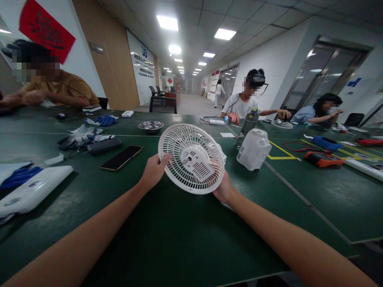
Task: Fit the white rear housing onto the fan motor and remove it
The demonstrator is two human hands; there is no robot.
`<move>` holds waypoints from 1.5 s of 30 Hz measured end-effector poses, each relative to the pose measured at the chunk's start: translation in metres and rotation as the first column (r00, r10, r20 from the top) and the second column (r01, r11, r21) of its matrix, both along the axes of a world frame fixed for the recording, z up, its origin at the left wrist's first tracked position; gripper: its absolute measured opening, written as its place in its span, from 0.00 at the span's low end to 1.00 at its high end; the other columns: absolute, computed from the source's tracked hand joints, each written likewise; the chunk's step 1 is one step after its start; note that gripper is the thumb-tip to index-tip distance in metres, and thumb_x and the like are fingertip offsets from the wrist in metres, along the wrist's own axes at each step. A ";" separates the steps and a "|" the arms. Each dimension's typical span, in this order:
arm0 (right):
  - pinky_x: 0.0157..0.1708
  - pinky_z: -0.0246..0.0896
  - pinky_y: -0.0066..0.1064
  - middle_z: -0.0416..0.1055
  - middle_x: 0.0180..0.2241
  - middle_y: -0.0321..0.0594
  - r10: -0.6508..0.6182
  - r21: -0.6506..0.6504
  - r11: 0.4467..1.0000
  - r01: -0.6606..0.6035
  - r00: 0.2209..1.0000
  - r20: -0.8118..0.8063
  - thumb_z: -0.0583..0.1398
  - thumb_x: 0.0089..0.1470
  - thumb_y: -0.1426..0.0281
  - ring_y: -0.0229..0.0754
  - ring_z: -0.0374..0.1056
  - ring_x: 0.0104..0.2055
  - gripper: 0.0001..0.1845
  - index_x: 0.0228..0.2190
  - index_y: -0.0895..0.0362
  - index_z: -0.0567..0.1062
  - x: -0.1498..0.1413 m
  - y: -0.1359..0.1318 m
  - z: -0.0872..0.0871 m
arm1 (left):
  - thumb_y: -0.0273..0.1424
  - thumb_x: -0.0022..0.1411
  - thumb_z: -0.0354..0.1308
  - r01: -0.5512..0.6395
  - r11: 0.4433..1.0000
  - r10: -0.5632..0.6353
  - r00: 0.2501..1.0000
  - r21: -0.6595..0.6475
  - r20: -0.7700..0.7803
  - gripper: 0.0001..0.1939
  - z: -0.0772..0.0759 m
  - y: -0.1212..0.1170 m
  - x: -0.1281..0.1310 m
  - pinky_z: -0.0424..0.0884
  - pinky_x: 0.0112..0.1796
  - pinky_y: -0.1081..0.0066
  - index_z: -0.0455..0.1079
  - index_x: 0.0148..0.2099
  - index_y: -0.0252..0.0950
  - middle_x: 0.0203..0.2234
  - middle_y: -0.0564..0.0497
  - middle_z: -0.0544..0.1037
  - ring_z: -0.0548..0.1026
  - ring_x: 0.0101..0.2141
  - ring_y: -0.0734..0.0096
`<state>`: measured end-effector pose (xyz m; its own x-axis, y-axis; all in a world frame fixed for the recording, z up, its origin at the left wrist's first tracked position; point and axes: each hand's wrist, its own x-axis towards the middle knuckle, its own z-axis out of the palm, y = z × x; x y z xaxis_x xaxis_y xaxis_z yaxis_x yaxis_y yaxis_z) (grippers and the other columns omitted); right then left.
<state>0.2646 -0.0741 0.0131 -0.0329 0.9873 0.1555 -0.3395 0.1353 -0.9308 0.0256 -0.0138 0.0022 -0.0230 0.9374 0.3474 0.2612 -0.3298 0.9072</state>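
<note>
A round white fan grille (191, 159) with radial slots is held up, tilted, above the green table. A metal shaft (186, 161) pokes out at its centre, beside a slotted panel. My left hand (154, 171) is closed on the left rim, thumb on the near face. Behind the right side is my right hand (223, 187), supporting the grille from below; most of its fingers are hidden, with some showing through the slots. Part of a white piece (222, 153) shows behind the right rim. No fan blades are visible.
A white plastic housing (254, 149) and a bottle (248, 125) stand to the right. A metal bowl (151, 126) sits behind. Leftward lie a phone (121, 158), gloves (86, 135) and a white device (36, 191). An orange multimeter (323, 159) lies right. Several people work around the table.
</note>
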 end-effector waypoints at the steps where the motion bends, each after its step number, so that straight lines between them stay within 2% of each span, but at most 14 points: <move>1: 0.30 0.70 0.37 0.73 0.35 0.33 -0.045 0.029 0.999 0.045 0.999 0.008 0.62 0.54 0.51 0.46 0.73 0.36 0.19 0.40 0.47 0.64 0.002 0.001 0.000 | 0.53 0.65 0.55 0.024 1.000 -0.023 0.999 -0.015 0.048 0.25 -0.002 0.003 -0.002 0.73 0.28 0.68 0.76 0.41 0.34 0.34 0.45 0.81 0.78 0.32 0.62; 3: 0.27 0.65 0.33 0.70 0.29 0.29 -0.107 0.090 0.991 0.103 0.993 0.046 0.62 0.54 0.51 0.43 0.70 0.30 0.20 0.39 0.47 0.62 0.007 0.002 0.003 | 0.59 0.63 0.51 0.055 0.996 -0.043 0.983 -0.065 0.181 0.32 -0.005 0.010 -0.008 0.71 0.26 0.70 0.75 0.44 0.33 0.36 0.44 0.81 0.77 0.32 0.63; 6: 0.22 0.58 0.28 0.65 0.25 0.26 -0.128 0.142 0.984 0.108 0.982 0.141 0.65 0.52 0.52 0.39 0.64 0.24 0.23 0.39 0.47 0.60 0.013 0.000 0.010 | 0.65 0.62 0.44 0.151 0.971 -0.085 0.942 -0.184 0.325 0.39 -0.006 0.016 -0.017 0.70 0.27 0.70 0.74 0.38 0.33 0.33 0.43 0.80 0.77 0.30 0.64; 10: 0.26 0.59 0.28 0.67 0.29 0.29 -0.197 0.266 0.958 0.110 0.923 0.331 0.68 0.52 0.56 0.38 0.64 0.28 0.23 0.38 0.49 0.60 0.017 -0.004 0.015 | 0.66 0.62 0.39 0.297 0.913 -0.143 0.875 -0.281 0.462 0.41 -0.001 0.015 -0.024 0.74 0.31 0.64 0.75 0.35 0.34 0.29 0.41 0.81 0.79 0.31 0.58; 15: 0.32 0.59 0.32 0.67 0.33 0.32 -0.346 0.456 0.890 0.033 0.701 0.624 0.69 0.51 0.55 0.39 0.63 0.31 0.24 0.39 0.49 0.62 0.025 -0.002 0.008 | 0.50 0.67 0.52 0.444 0.817 -0.182 0.804 -0.368 0.566 0.25 0.005 0.009 -0.021 0.78 0.40 0.59 0.75 0.34 0.34 0.32 0.40 0.83 0.81 0.36 0.54; 20: 0.36 0.61 0.36 0.68 0.36 0.37 -0.402 0.502 0.862 -0.076 0.499 0.767 0.68 0.49 0.51 0.42 0.65 0.34 0.27 0.40 0.51 0.63 0.028 0.003 0.008 | 0.32 0.65 0.61 0.424 0.797 -0.135 0.819 -0.430 0.557 0.09 0.002 0.013 -0.017 0.79 0.43 0.64 0.78 0.40 0.30 0.36 0.40 0.84 0.83 0.35 0.62; 23: 0.41 0.62 0.39 0.69 0.40 0.40 -0.363 0.487 0.850 -0.202 0.445 0.818 0.68 0.49 0.50 0.45 0.66 0.38 0.28 0.43 0.52 0.64 0.029 0.005 0.011 | 0.31 0.64 0.64 0.423 0.763 -0.145 0.850 -0.490 0.507 0.09 -0.001 0.017 -0.018 0.80 0.37 0.66 0.79 0.42 0.29 0.36 0.39 0.84 0.82 0.32 0.63; 26: 0.42 0.63 0.40 0.70 0.40 0.41 -0.330 0.481 0.842 -0.244 0.473 0.817 0.62 0.57 0.52 0.46 0.67 0.39 0.22 0.44 0.52 0.66 0.035 0.009 0.014 | 0.33 0.63 0.66 0.415 0.750 -0.162 0.870 -0.514 0.465 0.11 -0.003 0.019 -0.019 0.78 0.34 0.68 0.80 0.42 0.29 0.35 0.40 0.84 0.81 0.30 0.66; 29: 0.45 0.65 0.41 0.70 0.43 0.44 -0.471 0.569 0.818 -0.082 0.473 0.745 0.60 0.58 0.56 0.48 0.67 0.42 0.19 0.46 0.53 0.67 0.051 0.021 0.012 | 0.35 0.63 0.66 0.388 0.764 -0.157 0.887 -0.515 0.435 0.12 -0.004 0.020 -0.018 0.77 0.32 0.70 0.80 0.41 0.30 0.33 0.42 0.84 0.80 0.29 0.69; 32: 0.50 0.65 0.46 0.69 0.49 0.49 -0.644 0.643 0.755 0.129 0.336 0.688 0.64 0.52 0.60 0.53 0.67 0.48 0.25 0.50 0.54 0.67 0.069 0.039 0.006 | 0.37 0.63 0.66 0.366 0.767 -0.173 0.909 -0.527 0.380 0.12 -0.005 0.020 -0.016 0.75 0.30 0.71 0.80 0.41 0.32 0.31 0.44 0.83 0.79 0.27 0.70; 36: 0.55 0.63 0.48 0.68 0.53 0.51 -0.605 0.567 0.796 0.209 0.278 0.746 0.66 0.48 0.63 0.56 0.67 0.53 0.38 0.59 0.55 0.64 0.086 0.057 -0.007 | 0.40 0.61 0.67 0.328 0.809 -0.217 0.938 -0.488 0.272 0.17 -0.005 0.018 -0.015 0.74 0.30 0.70 0.78 0.46 0.34 0.33 0.44 0.83 0.80 0.29 0.67; 41: 0.53 0.64 0.48 0.73 0.47 0.47 -0.470 0.408 0.878 0.248 0.295 0.832 0.69 0.43 0.63 0.54 0.71 0.49 0.47 0.62 0.57 0.59 0.094 0.067 -0.016 | 0.45 0.59 0.66 0.102 0.959 -0.126 0.989 -0.265 -0.074 0.30 -0.001 0.012 -0.017 0.76 0.42 0.59 0.73 0.59 0.37 0.48 0.39 0.80 0.81 0.43 0.53; 44: 0.50 0.67 0.47 0.75 0.39 0.40 -0.435 0.342 0.892 0.295 0.362 0.824 0.71 0.38 0.65 0.50 0.73 0.42 0.49 0.60 0.55 0.61 0.095 0.069 -0.013 | 0.44 0.61 0.62 0.098 0.995 -0.089 0.933 0.007 -0.347 0.23 0.006 0.006 -0.018 0.67 0.57 0.51 0.77 0.55 0.40 0.57 0.41 0.75 0.73 0.56 0.47; 45: 0.49 0.67 0.46 0.75 0.37 0.38 -0.424 0.302 0.896 0.325 0.430 0.797 0.72 0.36 0.65 0.49 0.73 0.40 0.48 0.59 0.55 0.63 0.095 0.069 -0.011 | 0.43 0.62 0.61 0.126 0.990 -0.090 0.909 0.062 -0.408 0.21 0.009 0.003 -0.018 0.62 0.60 0.50 0.78 0.54 0.41 0.60 0.42 0.73 0.69 0.60 0.47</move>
<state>0.3595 -0.0053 0.0018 0.1758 0.9189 0.3532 0.6819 0.1451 -0.7169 0.0077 -0.0106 0.0112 0.2351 0.8927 0.3844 0.5571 -0.4478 0.6993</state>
